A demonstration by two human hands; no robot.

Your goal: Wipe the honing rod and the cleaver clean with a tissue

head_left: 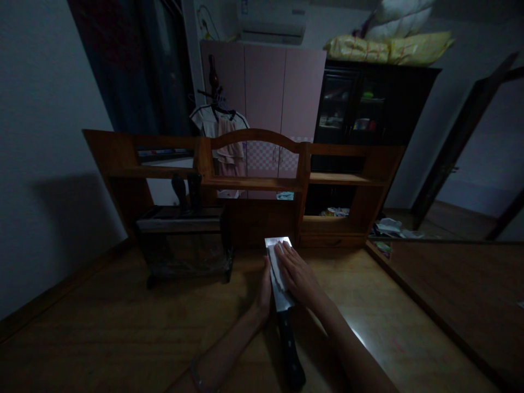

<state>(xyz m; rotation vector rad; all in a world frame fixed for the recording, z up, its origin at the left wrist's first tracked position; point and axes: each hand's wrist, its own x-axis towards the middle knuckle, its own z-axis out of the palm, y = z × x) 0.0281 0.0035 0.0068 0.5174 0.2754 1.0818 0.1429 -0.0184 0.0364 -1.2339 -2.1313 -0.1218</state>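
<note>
A kitchen knife [284,300] with a broad metal blade and a black riveted handle is in front of me, its handle pointing towards me. My left hand [264,292] supports the blade from its left side, the thumb along the edge and the other fingers hidden beneath. Over the blade's upper face, my right hand [301,277] presses a folded white cloth or tissue [277,270] with its fingers laid together. The handle is free of both hands.
Left on the wooden table [196,327] stands a knife block [184,240] with black handles sticking up. A low wooden shelf unit [254,184] runs along the far edge. Behind it are a pink wardrobe [264,93] and a dark cabinet [380,103].
</note>
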